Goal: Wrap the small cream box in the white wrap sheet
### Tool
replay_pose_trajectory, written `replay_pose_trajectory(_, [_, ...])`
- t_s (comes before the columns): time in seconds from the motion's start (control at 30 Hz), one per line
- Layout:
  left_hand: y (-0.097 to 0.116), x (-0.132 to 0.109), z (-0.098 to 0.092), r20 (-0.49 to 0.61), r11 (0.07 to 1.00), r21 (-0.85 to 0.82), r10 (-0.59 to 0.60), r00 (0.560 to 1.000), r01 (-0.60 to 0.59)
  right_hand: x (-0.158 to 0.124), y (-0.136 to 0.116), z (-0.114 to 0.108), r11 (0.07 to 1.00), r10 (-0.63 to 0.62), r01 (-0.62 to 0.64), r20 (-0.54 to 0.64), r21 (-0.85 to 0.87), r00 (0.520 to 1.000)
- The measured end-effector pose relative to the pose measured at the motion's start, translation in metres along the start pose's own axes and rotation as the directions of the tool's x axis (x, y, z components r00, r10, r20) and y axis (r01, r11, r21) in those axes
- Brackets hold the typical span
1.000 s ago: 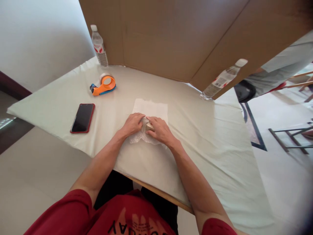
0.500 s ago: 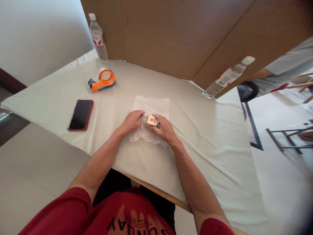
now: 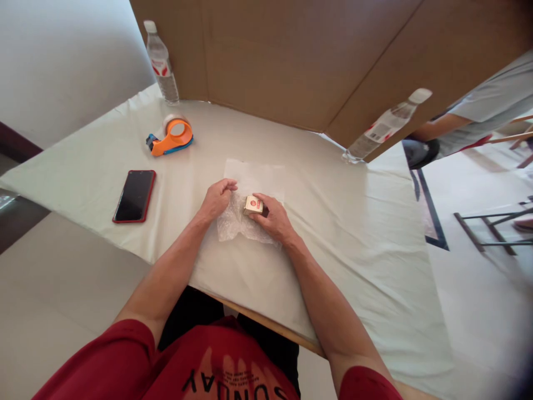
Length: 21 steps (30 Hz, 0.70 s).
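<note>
A small tan box with a red mark [image 3: 252,205] lies on a crumpled sheet of bubble wrap [image 3: 232,224] near the middle of the cloth-covered table [image 3: 353,222]. My right hand [image 3: 272,219] is closed round the box, thumb and fingers on its sides. My left hand [image 3: 216,199] pinches the upper left edge of the bubble wrap, fingers curled. A white sheet of paper [image 3: 256,172] lies flat just beyond both hands, partly under the wrap.
A red-cased phone [image 3: 134,195] lies to the left. An orange tape dispenser [image 3: 171,136] sits behind it. Two water bottles [image 3: 160,62] [image 3: 383,126] stand before a large cardboard panel [image 3: 312,55]. Another person's arm [image 3: 433,129] shows at the right.
The box has come out of the bubble wrap and now shows in my right hand. My left hand has lifted the wrap's edge.
</note>
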<state>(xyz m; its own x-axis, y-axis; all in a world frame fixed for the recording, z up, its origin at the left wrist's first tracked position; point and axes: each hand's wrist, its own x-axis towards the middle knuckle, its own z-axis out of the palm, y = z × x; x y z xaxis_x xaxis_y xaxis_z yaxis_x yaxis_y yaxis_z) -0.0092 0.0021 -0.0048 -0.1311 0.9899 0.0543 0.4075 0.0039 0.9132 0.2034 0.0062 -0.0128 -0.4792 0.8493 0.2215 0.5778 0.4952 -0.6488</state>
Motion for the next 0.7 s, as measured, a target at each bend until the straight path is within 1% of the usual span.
replay_pose_trajectory(0.17, [0.0042,-0.0018,0.0004,0.001,1.000,0.027,0.004,1.000,-0.004,-0.0001,-0.0003,0.0000,1.000,-0.012,0.012,0.013,0.008,1.000])
replay_pose_trajectory(0.37, [0.0026,-0.0023,0.0014,-0.013,0.998,0.059,0.026,1.000,-0.025,0.0012,0.0003,0.0000,1.000,-0.012,0.012,0.019,0.015,1.000])
replay_pose_trajectory(0.5, [0.0018,-0.0018,0.0022,0.014,0.995,0.097,0.038,0.999,-0.039,0.0017,-0.0015,-0.0019,1.000,-0.011,0.011,0.049,-0.016,0.999])
replay_pose_trajectory(0.7, [0.0044,-0.0024,0.0023,0.041,0.988,0.139,0.065,0.997,-0.070,0.0022,-0.0029,-0.0021,1.000,0.000,0.000,0.060,-0.008,0.998])
